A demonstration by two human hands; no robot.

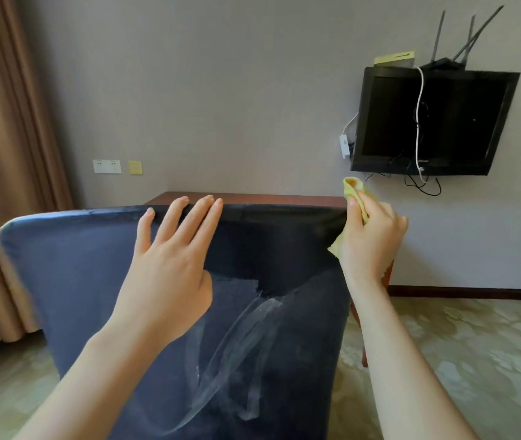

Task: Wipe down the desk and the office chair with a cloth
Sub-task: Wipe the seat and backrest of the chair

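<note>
Office chair (94, 281) fills the lower centre, its dark blue covered back facing the camera, with pale smeary streaks (243, 338) across the lower part of the back. Curtain (5, 154) hangs at far left, patterned carpet (459, 360) underneath. Desk (268, 198) sits right behind the chair against the wall; only a strip of its brown top shows above the chair back, and nothing is visible on that strip. Wall TV (434, 122) is up on the right with a router (443, 63) on top and cables dangling. Left hand (170, 265) lies flat on the chair back, fingers straight and spread, tips hooked over the top edge, holding nothing, likely steadying the chair. Right hand (370, 236) is at the top right corner of the chair back, fingers curled round a bunched yellow cloth (353, 185), which touches that corner edge. The two hands are well apart along the top edge. Step in hand looks like the chair wipe, at the top edge and corner; whether the desk has been wiped can't be told. Next move probably calls for dragging the cloth along the top edge or down the side while the left hand braces, then going over the streaked patch.
</note>
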